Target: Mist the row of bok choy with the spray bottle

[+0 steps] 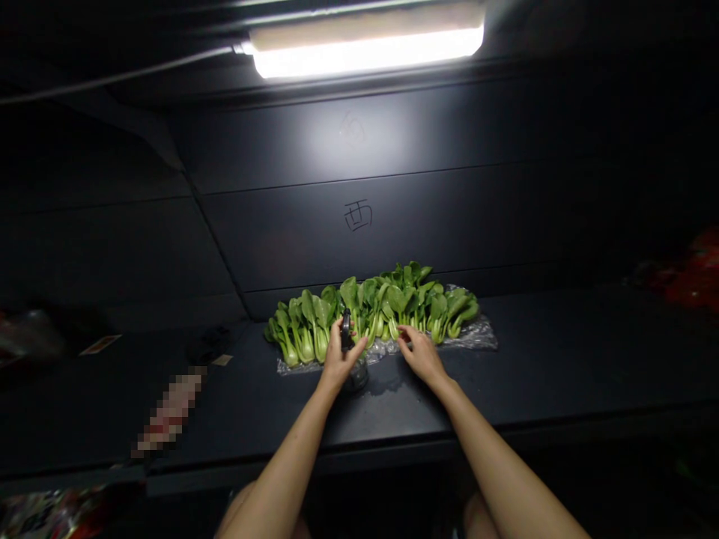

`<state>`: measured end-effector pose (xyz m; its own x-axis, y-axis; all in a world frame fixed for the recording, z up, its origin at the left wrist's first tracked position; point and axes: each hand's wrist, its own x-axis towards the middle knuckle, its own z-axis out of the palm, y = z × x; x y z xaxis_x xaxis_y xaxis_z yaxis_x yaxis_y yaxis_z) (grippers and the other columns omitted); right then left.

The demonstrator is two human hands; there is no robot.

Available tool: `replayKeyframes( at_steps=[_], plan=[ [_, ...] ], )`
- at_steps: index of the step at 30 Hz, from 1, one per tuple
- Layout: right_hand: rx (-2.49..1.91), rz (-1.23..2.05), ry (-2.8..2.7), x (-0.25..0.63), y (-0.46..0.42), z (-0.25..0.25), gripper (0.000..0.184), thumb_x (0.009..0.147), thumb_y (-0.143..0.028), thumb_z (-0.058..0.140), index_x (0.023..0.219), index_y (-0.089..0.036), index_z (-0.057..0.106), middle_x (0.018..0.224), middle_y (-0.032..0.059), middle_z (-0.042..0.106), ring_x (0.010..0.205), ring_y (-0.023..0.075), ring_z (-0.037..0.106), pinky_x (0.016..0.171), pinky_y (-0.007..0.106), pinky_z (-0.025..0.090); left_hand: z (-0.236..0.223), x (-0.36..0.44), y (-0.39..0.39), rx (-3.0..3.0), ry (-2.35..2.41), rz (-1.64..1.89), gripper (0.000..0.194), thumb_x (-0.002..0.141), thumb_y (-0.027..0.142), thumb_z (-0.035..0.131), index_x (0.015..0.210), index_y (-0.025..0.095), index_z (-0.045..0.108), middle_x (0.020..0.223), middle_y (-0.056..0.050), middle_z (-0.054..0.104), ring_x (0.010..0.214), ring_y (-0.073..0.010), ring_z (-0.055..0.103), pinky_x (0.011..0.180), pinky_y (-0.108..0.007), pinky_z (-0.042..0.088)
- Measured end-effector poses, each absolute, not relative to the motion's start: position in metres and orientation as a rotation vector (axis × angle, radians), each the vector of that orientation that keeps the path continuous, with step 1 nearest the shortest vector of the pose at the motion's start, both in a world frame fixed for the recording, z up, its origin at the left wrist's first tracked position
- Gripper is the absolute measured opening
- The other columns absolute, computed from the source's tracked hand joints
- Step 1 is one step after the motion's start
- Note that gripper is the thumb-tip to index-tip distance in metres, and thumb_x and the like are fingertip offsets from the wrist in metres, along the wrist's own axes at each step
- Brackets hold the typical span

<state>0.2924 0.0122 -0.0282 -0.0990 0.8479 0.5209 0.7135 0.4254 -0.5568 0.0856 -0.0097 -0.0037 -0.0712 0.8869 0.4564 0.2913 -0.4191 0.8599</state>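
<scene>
A long row of green bok choy (pixel 308 329) stands bunched on clear plastic wrap (pixel 475 335), leaves up and pale bases toward me. My left hand (pixel 338 358) is closed around a spray bottle (pixel 346 329); its black top shows above the fingers, and a clear lower part shows under the hand. It is in front of the row, left of the middle. My right hand (pixel 422 355) reaches into the front of the row with bent fingers, thumb and fingertips at the base of one bok choy. Its other fingers are partly hidden.
A dark shelf (pixel 382 419) carries the row, with a wet patch near its front. Behind rises a dark panel (pixel 269 232) with a handwritten character. A lit tube lamp (pixel 371 52) hangs overhead. Small cards (pixel 101 344) lie left; red items (pixel 696 273) sit far right.
</scene>
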Motion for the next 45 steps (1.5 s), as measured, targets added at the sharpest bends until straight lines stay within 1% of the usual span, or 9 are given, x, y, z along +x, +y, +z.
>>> replayKeyframes(
  at_steps=[4, 7, 15, 24, 28, 31, 35, 40, 45],
  plan=[
    [-1.315, 0.249, -1.885, 0.289, 0.01, -0.029, 0.033, 0.086, -0.021, 0.049, 0.116, -0.016, 0.061, 0.093, 0.0083, 0.07, 0.089, 0.0201, 0.064, 0.082, 0.033, 0.048, -0.01, 0.072, -0.011, 1.743, 1.273, 1.429, 0.079, 0.069, 0.043, 0.073, 0.134, 0.019, 0.036, 0.129, -0.013, 0.051, 0.115, -0.0251, 0.054, 0.102, -0.041, 0.039],
    [-1.288, 0.254, -1.886, 0.287, 0.008, -0.028, 0.035, 0.087, -0.021, 0.048, 0.119, -0.017, 0.06, 0.095, 0.0081, 0.07, 0.09, 0.0197, 0.064, 0.083, 0.033, 0.048, -0.017, 0.062, -0.016, 1.737, 1.218, 1.409, 0.087, 0.065, 0.042, 0.077, 0.139, 0.022, 0.034, 0.139, -0.013, 0.044, 0.127, -0.0274, 0.046, 0.106, -0.042, 0.036],
    [-1.28, 0.342, -1.92, 0.286, 0.005, -0.034, 0.041, 0.087, -0.023, 0.048, 0.126, -0.016, 0.055, 0.096, 0.0078, 0.07, 0.089, 0.0203, 0.064, 0.084, 0.035, 0.048, -0.036, 0.038, -0.029, 1.63, 1.19, 1.369, 0.083, 0.068, 0.043, 0.073, 0.14, 0.025, 0.035, 0.139, -0.014, 0.043, 0.127, -0.0274, 0.047, 0.105, -0.044, 0.038],
    [-1.282, 0.402, -1.872, 0.29, -0.003, -0.038, 0.046, 0.086, -0.023, 0.048, 0.131, -0.018, 0.052, 0.09, 0.0054, 0.069, 0.077, 0.0176, 0.063, 0.077, 0.031, 0.049, -0.048, 0.034, -0.025, 1.498, 1.254, 1.501, 0.067, 0.072, 0.043, 0.063, 0.133, 0.024, 0.044, 0.113, -0.008, 0.055, 0.095, -0.0174, 0.06, 0.085, -0.034, 0.049],
    [-1.355, 0.349, -1.871, 0.287, -0.014, -0.039, 0.06, 0.08, -0.02, 0.053, 0.139, -0.018, 0.044, 0.076, 0.0002, 0.063, 0.064, 0.0149, 0.058, 0.066, 0.027, 0.047, -0.039, 0.036, -0.031, 1.495, 1.366, 1.561, 0.067, 0.072, 0.044, 0.061, 0.134, 0.022, 0.045, 0.09, -0.002, 0.053, 0.074, -0.0131, 0.056, 0.072, -0.029, 0.048],
    [-1.413, 0.339, -1.854, 0.283, -0.021, -0.039, 0.07, 0.078, -0.021, 0.055, 0.145, -0.018, 0.035, 0.068, -0.0044, 0.056, 0.06, 0.0135, 0.054, 0.063, 0.024, 0.043, -0.03, 0.035, -0.038, 1.549, 1.388, 1.603, 0.067, 0.074, 0.041, 0.06, 0.136, 0.019, 0.044, 0.07, 0.005, 0.044, 0.063, -0.0119, 0.048, 0.067, -0.026, 0.043],
    [-1.426, 0.398, -1.836, 0.276, -0.027, -0.033, 0.077, 0.076, -0.017, 0.051, 0.149, -0.016, 0.026, 0.059, -0.0079, 0.049, 0.055, 0.0129, 0.05, 0.06, 0.023, 0.039, -0.023, 0.033, -0.046, 1.604, 1.359, 1.532, 0.074, 0.076, 0.033, 0.057, 0.144, 0.018, 0.033, 0.056, 0.011, 0.035, 0.052, -0.0101, 0.038, 0.062, -0.024, 0.037],
    [-1.352, 0.499, -1.865, 0.266, -0.035, -0.018, 0.088, 0.07, -0.008, 0.045, 0.152, -0.016, 0.015, 0.052, -0.0111, 0.041, 0.049, 0.0114, 0.044, 0.057, 0.021, 0.035, -0.014, 0.035, -0.053, 1.595, 1.321, 1.463, 0.091, 0.072, 0.025, 0.058, 0.151, 0.017, 0.012, 0.051, 0.013, 0.037, 0.048, -0.0088, 0.037, 0.056, -0.021, 0.034],
    [-1.229, 0.474, -1.802, 0.263, -0.046, 0.005, 0.088, 0.071, -0.007, 0.045, 0.152, -0.016, 0.012, 0.051, -0.0113, 0.037, 0.048, 0.0109, 0.038, 0.054, 0.021, 0.031, 0.007, 0.029, -0.059, 1.647, 1.252, 1.489, 0.095, 0.074, 0.025, 0.058, 0.151, 0.016, 0.002, 0.053, 0.013, 0.038, 0.048, -0.0083, 0.037, 0.053, -0.02, 0.031]
  ],
)
